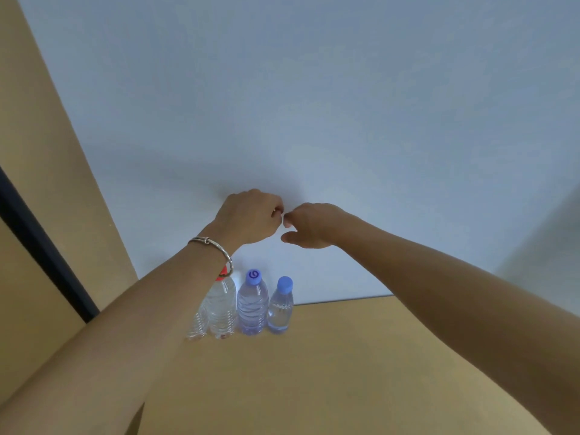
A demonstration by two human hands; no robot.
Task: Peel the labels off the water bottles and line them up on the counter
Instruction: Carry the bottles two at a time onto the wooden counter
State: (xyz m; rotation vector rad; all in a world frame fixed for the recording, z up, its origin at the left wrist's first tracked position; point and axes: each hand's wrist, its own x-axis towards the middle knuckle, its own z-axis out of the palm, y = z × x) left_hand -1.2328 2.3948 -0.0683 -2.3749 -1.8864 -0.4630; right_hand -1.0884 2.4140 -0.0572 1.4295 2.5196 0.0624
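Observation:
Several clear water bottles stand in a row on the tan counter (pixel 345 356), against the white wall. From the left: a ribbed bottle (pixel 196 328) mostly hidden behind my left forearm, a red-capped bottle (pixel 223 309), a blue-tinted bottle with a purple swirl cap (pixel 253 304), and a short blue-capped bottle (pixel 280 309). None shows a label. Both hands are raised in front of the wall, well above the bottles, and nearly touch. My left hand (pixel 249 218), a bangle on its wrist, is curled into a fist. My right hand (pixel 309 226) has bent fingers, thumb held apart, and nothing visible in it.
The white wall (pixel 314 105) fills the upper view. A tan side panel (pixel 47 152) with a dark vertical strip (pixel 40 246) stands at the left. The counter runs on to the right of the bottles.

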